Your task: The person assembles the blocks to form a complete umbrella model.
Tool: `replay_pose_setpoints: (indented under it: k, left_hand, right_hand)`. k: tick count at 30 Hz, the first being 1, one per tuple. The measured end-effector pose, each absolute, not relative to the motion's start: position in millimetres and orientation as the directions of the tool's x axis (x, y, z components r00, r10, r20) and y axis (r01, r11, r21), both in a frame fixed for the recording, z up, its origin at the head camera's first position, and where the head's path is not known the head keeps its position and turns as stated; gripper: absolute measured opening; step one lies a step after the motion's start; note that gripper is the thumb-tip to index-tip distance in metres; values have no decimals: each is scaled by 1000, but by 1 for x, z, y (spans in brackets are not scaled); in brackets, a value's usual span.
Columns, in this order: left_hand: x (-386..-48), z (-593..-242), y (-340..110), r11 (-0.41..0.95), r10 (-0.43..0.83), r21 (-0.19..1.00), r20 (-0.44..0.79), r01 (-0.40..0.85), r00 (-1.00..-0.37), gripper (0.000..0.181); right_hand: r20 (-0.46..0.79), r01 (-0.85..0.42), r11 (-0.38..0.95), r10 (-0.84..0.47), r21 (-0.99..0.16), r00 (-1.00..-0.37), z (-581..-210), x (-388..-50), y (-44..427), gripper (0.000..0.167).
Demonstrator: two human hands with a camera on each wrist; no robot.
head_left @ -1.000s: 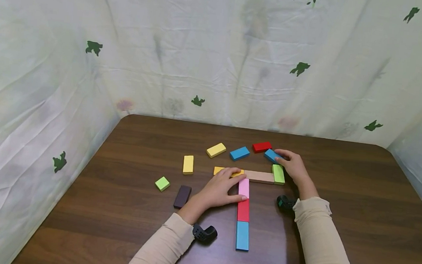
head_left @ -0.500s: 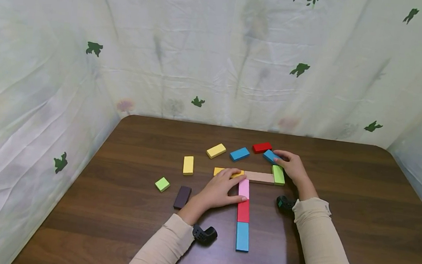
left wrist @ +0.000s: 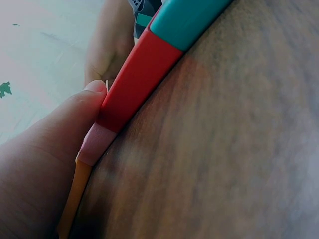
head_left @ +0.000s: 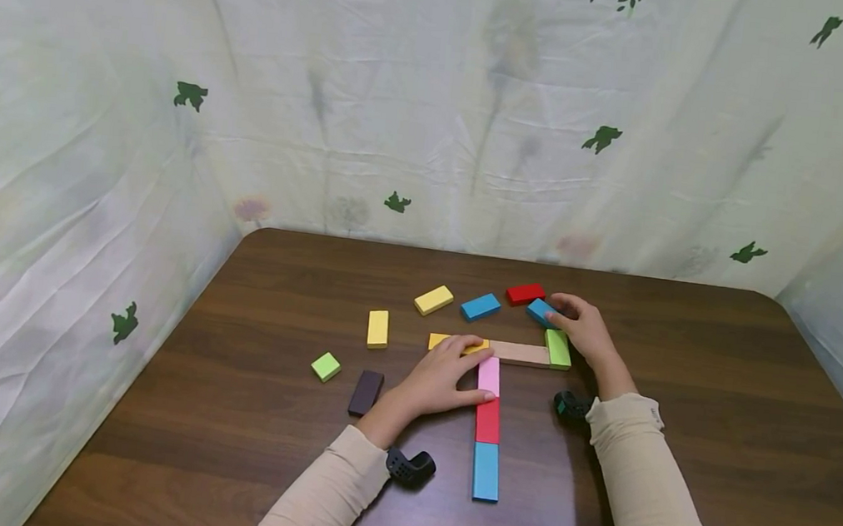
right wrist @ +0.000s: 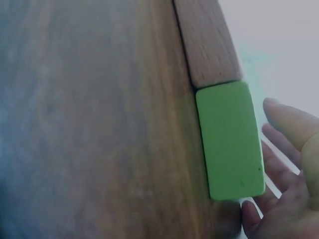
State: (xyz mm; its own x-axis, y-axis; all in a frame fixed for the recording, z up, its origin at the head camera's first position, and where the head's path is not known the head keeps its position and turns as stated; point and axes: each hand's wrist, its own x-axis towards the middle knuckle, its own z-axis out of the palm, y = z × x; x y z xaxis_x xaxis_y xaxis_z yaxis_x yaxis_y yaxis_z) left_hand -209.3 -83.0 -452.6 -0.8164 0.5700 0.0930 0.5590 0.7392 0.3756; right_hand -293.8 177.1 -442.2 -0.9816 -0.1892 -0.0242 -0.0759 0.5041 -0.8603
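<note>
In the head view my left hand lies across the junction of a row of blocks, fingers over the orange-yellow block, thumb touching where the pink block meets the red block. The left wrist view shows that thumb against the red block. My right hand is at the right end of a tilted blue block, thumb touching it, index finger raised beyond it. Just below stands the green block at the end of the wood-coloured block. Fingers are spread behind the green block.
A lower blue block ends the vertical row. Around lie a far red block, another blue block, yellow blocks, a small green block and a dark block beside my left wrist. Cloth hangs behind the table.
The blue block at my right hand has shifted slightly left, and the right index finger has lifted a little away from it. My left hand has stayed in place.
</note>
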Motion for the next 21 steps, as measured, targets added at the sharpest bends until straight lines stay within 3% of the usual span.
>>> replay_pose_setpoints:
  k: [11,21]
  left_hand:
    - [-210,-454,-83,735,573,369,110,569,-812,68]
    - [-210,-455,-83,741,571,363,103,565,-814,68]
  right_hand:
    - [-31,-87,529,-210,-844,-977,-437,-303,166,58]
    - [-29,-123,596,-238,-793,-971,-433,-314,155,57]
